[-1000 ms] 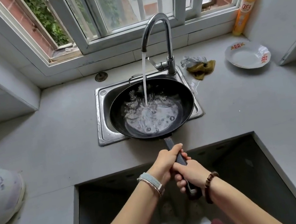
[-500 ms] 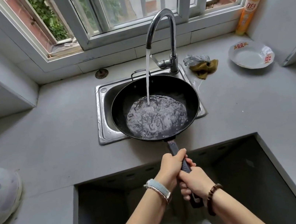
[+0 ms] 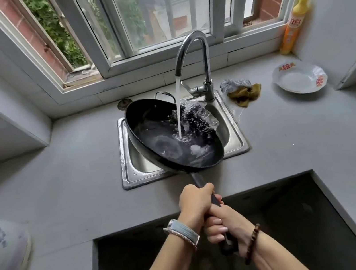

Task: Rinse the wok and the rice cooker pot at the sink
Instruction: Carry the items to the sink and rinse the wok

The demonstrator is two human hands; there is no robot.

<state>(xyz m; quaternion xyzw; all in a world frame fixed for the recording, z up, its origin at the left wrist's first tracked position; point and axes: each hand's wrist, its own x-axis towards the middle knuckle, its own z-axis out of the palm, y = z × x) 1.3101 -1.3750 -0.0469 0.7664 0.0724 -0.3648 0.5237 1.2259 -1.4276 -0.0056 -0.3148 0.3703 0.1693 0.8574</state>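
The black wok (image 3: 148,128) hung tilted over the steel sink (image 3: 128,180), just beyond the fingers (image 3: 215,223) gripping its long handle, left rim raised, water sloshing rightward.

Both hands grip the wok's long handle, left hand (image 3: 196,204) farther, right hand (image 3: 227,225) nearer; the black wok (image 3: 164,141) tilts right over the sink (image 3: 232,124), water spilling out under the running tap (image 3: 191,46)
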